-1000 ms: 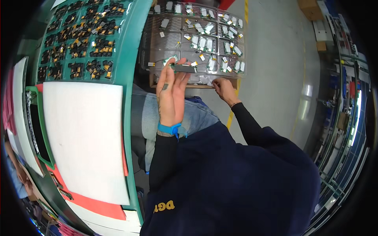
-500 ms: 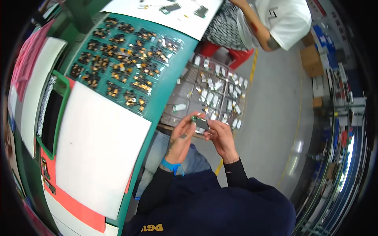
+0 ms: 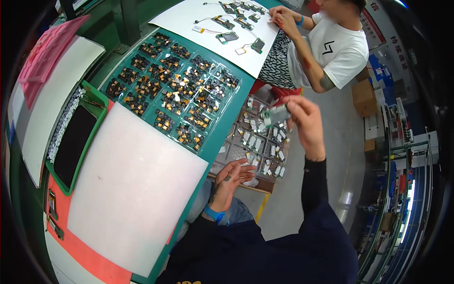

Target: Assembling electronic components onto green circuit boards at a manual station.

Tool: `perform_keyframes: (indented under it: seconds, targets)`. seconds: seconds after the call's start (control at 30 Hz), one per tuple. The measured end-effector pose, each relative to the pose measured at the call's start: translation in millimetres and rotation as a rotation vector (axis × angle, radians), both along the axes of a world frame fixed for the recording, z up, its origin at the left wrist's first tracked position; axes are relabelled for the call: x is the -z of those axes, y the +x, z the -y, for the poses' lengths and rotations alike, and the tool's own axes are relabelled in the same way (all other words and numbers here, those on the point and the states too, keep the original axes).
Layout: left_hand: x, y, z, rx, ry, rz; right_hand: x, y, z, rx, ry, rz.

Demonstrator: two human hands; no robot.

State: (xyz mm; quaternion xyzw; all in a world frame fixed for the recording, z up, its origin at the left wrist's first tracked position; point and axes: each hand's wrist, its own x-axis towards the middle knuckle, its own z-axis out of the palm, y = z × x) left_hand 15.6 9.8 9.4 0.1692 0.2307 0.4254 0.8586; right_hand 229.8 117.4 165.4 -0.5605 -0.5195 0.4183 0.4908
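Pinched between the fingertips of my right hand (image 3: 307, 124) is a small green circuit board (image 3: 278, 115) with a grey flat face. I hold it raised over the far right part of a sectioned tray (image 3: 231, 152). That tray contains several similar boards and silver-white pieces, some loose and some overlapping. My left hand (image 3: 229, 183), with a blue band at the wrist, is open beside the tray's near left edge. Its fingers are apart and nothing is in them.
On the green bench (image 3: 218, 136) to my left lie a clear compartment tray (image 3: 150, 110) of small black-and-gold parts and a white foam sheet (image 3: 137, 184). Further left is a green bin (image 3: 100, 110). Across the bench's far end, a co-worker (image 3: 338, 52) sits by wired boards on a white sheet (image 3: 175, 20).
Both hands were together at the board. Now my right hand has carried it up and to the right, while my left hand has let go and spread its fingers. The view has shifted too.
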Motion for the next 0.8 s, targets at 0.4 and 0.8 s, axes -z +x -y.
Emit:
perform_keyframes:
  seconds: [0.4,0.8]
  targets:
    - [-1,-6,-8,-0.050,-0.110,-0.007,-57,4,-151,-0.247,0.150,0.104]
    - [2,13,-17,-0.067,-0.146,-0.035,-37,-29,-166,-0.253,0.299,0.158]
